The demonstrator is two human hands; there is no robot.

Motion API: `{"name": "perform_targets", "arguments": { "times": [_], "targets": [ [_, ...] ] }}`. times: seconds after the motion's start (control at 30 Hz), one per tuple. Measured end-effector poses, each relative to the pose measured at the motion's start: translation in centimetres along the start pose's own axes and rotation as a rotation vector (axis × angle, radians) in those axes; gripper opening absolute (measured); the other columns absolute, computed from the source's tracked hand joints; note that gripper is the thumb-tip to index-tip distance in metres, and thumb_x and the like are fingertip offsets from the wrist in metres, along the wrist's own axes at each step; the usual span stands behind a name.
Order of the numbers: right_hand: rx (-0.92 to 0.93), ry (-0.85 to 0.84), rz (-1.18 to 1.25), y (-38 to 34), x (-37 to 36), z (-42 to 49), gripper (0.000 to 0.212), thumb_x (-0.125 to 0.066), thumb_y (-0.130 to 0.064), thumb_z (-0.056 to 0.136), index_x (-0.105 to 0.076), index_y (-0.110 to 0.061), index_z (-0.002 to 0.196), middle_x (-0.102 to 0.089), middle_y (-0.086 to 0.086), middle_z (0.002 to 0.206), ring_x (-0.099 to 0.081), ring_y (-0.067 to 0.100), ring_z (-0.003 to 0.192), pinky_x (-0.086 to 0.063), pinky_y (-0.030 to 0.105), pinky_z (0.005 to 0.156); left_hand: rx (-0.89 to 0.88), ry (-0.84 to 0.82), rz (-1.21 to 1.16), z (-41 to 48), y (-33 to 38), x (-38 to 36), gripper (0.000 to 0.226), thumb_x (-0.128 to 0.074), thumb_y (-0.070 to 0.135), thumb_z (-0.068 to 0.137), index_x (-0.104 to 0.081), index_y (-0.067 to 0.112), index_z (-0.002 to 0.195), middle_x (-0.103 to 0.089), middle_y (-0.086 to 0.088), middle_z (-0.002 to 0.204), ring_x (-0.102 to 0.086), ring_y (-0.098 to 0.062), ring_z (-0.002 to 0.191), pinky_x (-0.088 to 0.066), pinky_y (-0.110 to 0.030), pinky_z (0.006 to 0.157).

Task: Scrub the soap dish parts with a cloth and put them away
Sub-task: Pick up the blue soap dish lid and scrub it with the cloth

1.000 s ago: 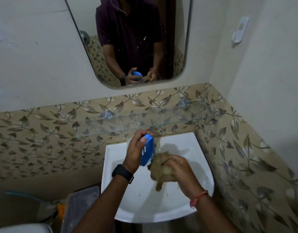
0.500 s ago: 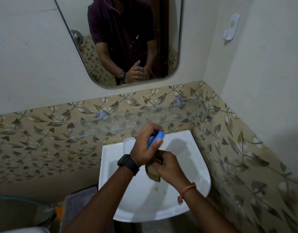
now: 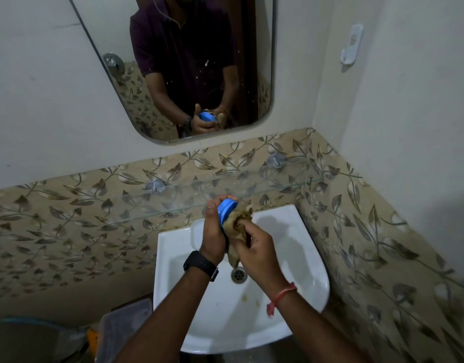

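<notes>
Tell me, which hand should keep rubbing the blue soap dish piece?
Probably the right hand. It grips the brown cloth, pressed against the blue soap dish part. The left hand, with the watch, is wrapped around that part, holding it above the sink.

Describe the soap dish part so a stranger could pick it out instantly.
Start at the white sink under the mirror. Above its basin two hands meet: the left hand, with the black watch, grips the soap dish part, pressed against the brown cloth. It's the only bright blue object.

soap dish part (image 3: 227, 210) blue | cloth (image 3: 238, 229) tan | sink (image 3: 304, 271) white
</notes>
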State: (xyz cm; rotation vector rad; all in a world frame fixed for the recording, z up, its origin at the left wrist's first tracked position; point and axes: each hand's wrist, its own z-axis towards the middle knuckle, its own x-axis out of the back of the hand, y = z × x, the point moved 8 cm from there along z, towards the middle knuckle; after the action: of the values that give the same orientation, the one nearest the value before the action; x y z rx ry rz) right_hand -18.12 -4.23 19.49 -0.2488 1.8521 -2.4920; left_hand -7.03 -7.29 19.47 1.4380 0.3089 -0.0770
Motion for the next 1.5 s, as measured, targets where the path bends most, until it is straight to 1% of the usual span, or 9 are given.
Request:
{"name": "perform_targets", "arguments": {
  "times": [0.17, 0.33, 0.5, 0.6, 0.7, 0.8, 0.9, 1.3, 1.5],
  "targets": [
    [-0.021, -0.07, -0.237, 2.1, 0.5, 0.2, 0.025, -0.064, -0.008, 0.086, -0.058, -0.026, 0.07, -0.057, -0.009, 0.063, -0.054, 0.004, 0.06, -0.043, 0.014, 0.057, -0.03, 0.048, 0.097, 0.7, 0.5, 1.1, 0.066, -0.032, 0.068, 0.086, -0.063, 0.012, 0.105, -0.061, -0.016, 0.103, -0.056, -0.032, 0.096, -0.044, -0.046, 0.09],
    [-0.105, 0.162, 0.065, -0.1, 0.0, 1.7, 0.009, -0.065, -0.016, 0.09, -0.068, -0.022, 0.084, -0.07, -0.007, 0.077, -0.066, 0.003, 0.073, -0.051, 0.014, 0.064, -0.027, 0.014, 0.042, 0.9, 0.1, 0.7, 0.062, -0.038, 0.066, 0.089, -0.062, 0.011, 0.104, -0.062, -0.012, 0.093, -0.058, -0.029, 0.088, -0.046, -0.043, 0.087],
    [0.1, -0.228, -0.146, -1.7, -1.9, 1.2, 0.022, -0.062, -0.017, 0.095, -0.063, -0.029, 0.076, -0.059, -0.021, 0.073, -0.057, 0.0, 0.068, -0.041, 0.009, 0.064, 0.09, 0.086, -0.144, 1.3, -0.6, 3.1, 0.069, -0.034, 0.067, 0.091, -0.065, 0.008, 0.108, -0.066, -0.014, 0.085, -0.064, -0.026, 0.075, -0.054, -0.037, 0.073],
    [0.108, -0.36, -0.351, 0.0, -1.0, 0.6, 0.02, -0.062, -0.01, 0.086, -0.075, -0.018, 0.098, -0.062, -0.018, 0.089, -0.06, -0.007, 0.08, -0.041, 0.002, 0.073, 0.183, 0.123, -0.225, 1.0, -1.6, 4.4, 0.079, -0.035, 0.075, 0.088, -0.071, 0.008, 0.11, -0.07, -0.014, 0.09, -0.066, -0.028, 0.079, -0.06, -0.037, 0.071],
    [0.083, -0.225, -0.44, 0.6, 2.0, 1.0, 0.019, -0.063, -0.014, 0.087, -0.077, -0.021, 0.097, -0.061, -0.02, 0.08, -0.056, -0.016, 0.072, -0.038, 0.001, 0.067, 0.207, 0.139, -0.421, 0.5, -2.1, 5.1, 0.08, -0.039, 0.081, 0.086, -0.079, 0.013, 0.1, -0.075, -0.011, 0.088, -0.07, -0.028, 0.08, -0.062, -0.038, 0.076],
    [-0.095, -0.019, -0.507, 2.7, 5.7, 1.5, 0.029, -0.061, -0.009, 0.089, -0.064, -0.023, 0.064, -0.058, -0.01, 0.059, -0.053, 0.005, 0.058, -0.035, 0.01, 0.051, 0.213, 0.191, -0.596, 0.6, -2.0, 6.6, 0.085, -0.047, 0.085, 0.079, -0.079, 0.01, 0.103, -0.075, -0.013, 0.097, -0.073, -0.03, 0.09, -0.06, -0.045, 0.09],
    [-0.208, 0.097, -0.375, 3.6, 7.3, 1.5, 0.031, -0.062, -0.015, 0.091, -0.051, -0.007, 0.063, -0.049, 0.006, 0.053, -0.046, 0.014, 0.055, -0.035, 0.023, 0.048, 0.215, 0.164, -0.642, 1.0, -1.7, 7.1, 0.088, -0.048, 0.085, 0.079, -0.078, 0.008, 0.109, -0.075, -0.015, 0.101, -0.073, -0.031, 0.092, -0.06, -0.046, 0.088],
    [-0.251, -0.056, -0.206, 2.9, -1.1, -2.5, 0.036, -0.067, -0.015, 0.084, -0.045, -0.01, 0.056, -0.038, -0.009, 0.049, -0.037, 0.003, 0.047, -0.032, 0.016, 0.046, 0.212, 0.118, -0.641, 1.0, -1.1, 5.5, 0.089, -0.047, 0.087, 0.077, -0.078, 0.009, 0.104, -0.072, -0.014, 0.097, -0.072, -0.031, 0.087, -0.06, -0.045, 0.087],
    [-0.049, 0.195, -0.224, -0.4, 2.7, -2.0, 0.039, -0.066, -0.016, 0.088, -0.039, -0.016, 0.06, -0.036, -0.006, 0.049, -0.033, 0.008, 0.05, -0.029, 0.013, 0.047, 0.176, -0.002, -0.452, 0.8, 0.4, 4.6, 0.085, -0.045, 0.085, 0.077, -0.077, 0.011, 0.101, -0.074, -0.011, 0.092, -0.069, -0.029, 0.085, -0.06, -0.042, 0.082]
  ]
}}
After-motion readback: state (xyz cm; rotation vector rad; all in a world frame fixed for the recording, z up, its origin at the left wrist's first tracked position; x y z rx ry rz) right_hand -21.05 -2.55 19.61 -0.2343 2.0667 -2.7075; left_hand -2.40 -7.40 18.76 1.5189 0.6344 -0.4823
